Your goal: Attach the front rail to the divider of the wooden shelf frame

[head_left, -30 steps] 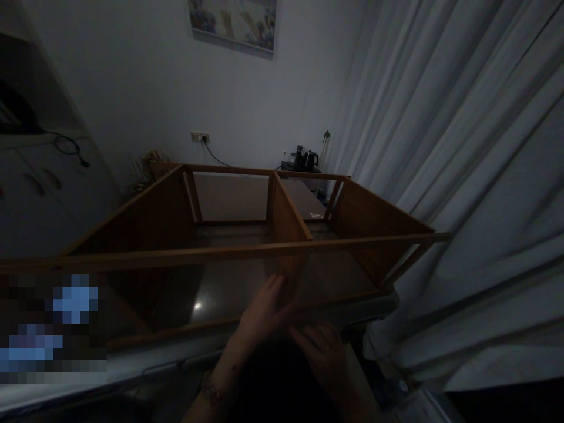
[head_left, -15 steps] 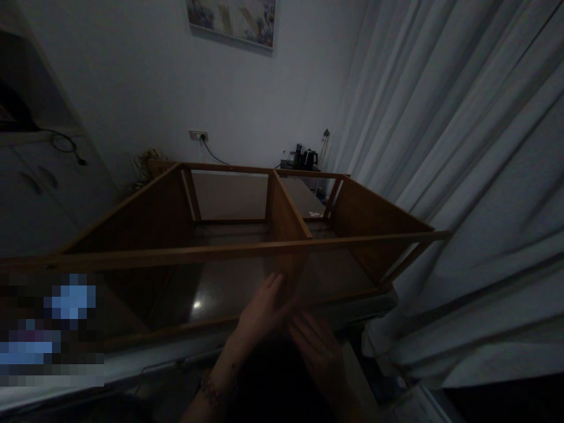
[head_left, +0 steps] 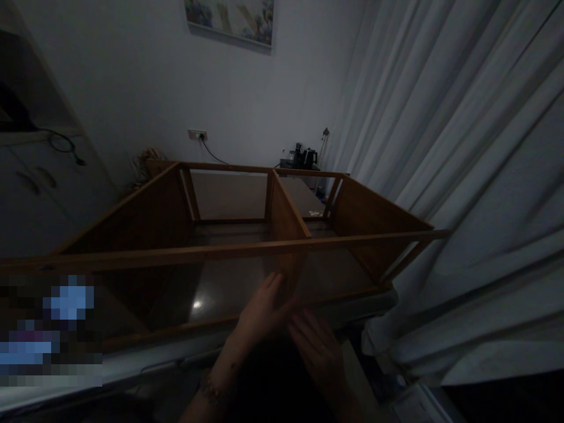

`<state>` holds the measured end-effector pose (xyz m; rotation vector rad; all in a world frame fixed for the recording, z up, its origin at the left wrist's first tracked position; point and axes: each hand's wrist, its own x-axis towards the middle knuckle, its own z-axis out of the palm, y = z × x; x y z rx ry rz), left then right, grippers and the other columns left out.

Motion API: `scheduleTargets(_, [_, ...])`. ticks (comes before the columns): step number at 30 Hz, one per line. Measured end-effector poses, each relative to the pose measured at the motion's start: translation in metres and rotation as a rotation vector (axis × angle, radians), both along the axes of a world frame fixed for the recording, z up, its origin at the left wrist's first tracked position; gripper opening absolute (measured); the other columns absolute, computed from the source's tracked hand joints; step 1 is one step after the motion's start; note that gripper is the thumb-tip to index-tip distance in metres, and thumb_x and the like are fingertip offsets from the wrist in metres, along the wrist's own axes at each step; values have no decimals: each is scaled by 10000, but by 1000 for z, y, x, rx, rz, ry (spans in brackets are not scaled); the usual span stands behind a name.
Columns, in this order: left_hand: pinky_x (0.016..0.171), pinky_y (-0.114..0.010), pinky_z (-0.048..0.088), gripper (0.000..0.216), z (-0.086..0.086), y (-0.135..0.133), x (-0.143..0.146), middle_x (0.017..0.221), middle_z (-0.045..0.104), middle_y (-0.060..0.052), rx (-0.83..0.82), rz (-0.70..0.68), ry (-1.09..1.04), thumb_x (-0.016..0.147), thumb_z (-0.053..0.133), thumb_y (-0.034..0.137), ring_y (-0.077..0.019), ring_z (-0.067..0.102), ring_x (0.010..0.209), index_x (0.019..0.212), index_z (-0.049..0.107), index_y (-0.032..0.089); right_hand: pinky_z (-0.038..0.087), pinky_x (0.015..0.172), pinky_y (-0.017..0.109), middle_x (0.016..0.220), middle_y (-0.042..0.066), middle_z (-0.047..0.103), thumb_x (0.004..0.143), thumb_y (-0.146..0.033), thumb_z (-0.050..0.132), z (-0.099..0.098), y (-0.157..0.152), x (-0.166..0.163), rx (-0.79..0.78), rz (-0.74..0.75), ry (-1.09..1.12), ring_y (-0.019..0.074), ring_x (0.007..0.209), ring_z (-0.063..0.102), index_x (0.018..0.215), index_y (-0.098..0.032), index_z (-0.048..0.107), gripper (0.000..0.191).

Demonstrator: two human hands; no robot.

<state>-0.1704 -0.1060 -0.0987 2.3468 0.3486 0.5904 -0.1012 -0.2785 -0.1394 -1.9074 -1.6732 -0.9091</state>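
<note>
A wooden frame unit [head_left: 207, 252] with open bays lies across the view, a wooden divider panel [head_left: 288, 211] standing in its middle. My left hand [head_left: 259, 311], with a beaded bracelet at the wrist, reaches to the divider's near lower end. Its fingers are stretched out along the left side and its thumb points right, apart from them. Just to the right and lower is my right hand [head_left: 317, 346], a ring on one finger. Its fingers are extended side by side, the tips close to my left thumb. Dim light hides whether the fingertips touch the wood.
White curtains [head_left: 432, 176] hang close along the right. Behind the frame are a light tabletop [head_left: 229, 197], a black kettle [head_left: 309, 157] and a wall socket [head_left: 197, 135] with a plugged cord. A cabinet [head_left: 39, 188] stands at the left. The lower left is pixelated.
Both hands stay in nearly the same place and pose. The view has shifted very slightly.
</note>
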Motion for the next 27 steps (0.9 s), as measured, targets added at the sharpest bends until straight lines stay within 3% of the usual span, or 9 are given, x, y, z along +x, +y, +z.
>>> scheduleTargets(6, [974, -369, 430, 507, -7, 1, 0, 1301, 499, -117, 38, 44, 28, 855, 475, 491, -234, 498, 1180, 1262, 432, 190, 307, 1080, 361, 1156, 6, 652, 925, -155, 384, -1, 0, 1, 12, -15, 2, 161, 1196, 510, 1157, -256, 609, 339])
scheduleTargets(12, [1009, -377, 400, 572, -14, 2, 1, 1341, 471, -123, 51, 72, 46, 846, 475, 520, -234, 464, 1223, 1296, 409, 173, 490, 898, 266, 933, 29, 726, 921, -142, 421, -2, 2, -1, 31, 79, 149, 120, 830, 676, 1131, -179, 621, 293])
scheduleTargets(16, [985, -343, 419, 532, -11, 2, 1, 1290, 508, -106, 39, 42, 29, 853, 468, 511, -211, 506, 1169, 1266, 433, 177, 529, 824, 279, 888, 39, 729, 920, -140, 420, -5, 2, -4, 34, 66, 196, 135, 783, 680, 1140, -188, 621, 302])
scheduleTargets(22, [923, -357, 458, 467, -9, -2, 1, 1218, 556, -106, 151, 108, 41, 866, 447, 503, -236, 550, 1104, 1215, 470, 193, 516, 877, 318, 1030, 25, 702, 913, -158, 432, -4, 0, -2, 22, 30, 131, 164, 958, 646, 1173, -228, 605, 321])
scheduleTargets(27, [901, -382, 467, 458, -9, -9, -1, 1195, 572, -126, 330, 178, 66, 882, 425, 492, -266, 541, 1109, 1200, 480, 168, 453, 961, 442, 1237, 35, 599, 900, -194, 473, -6, -1, 0, -1, -37, 93, 242, 1235, 464, 1161, -266, 613, 305])
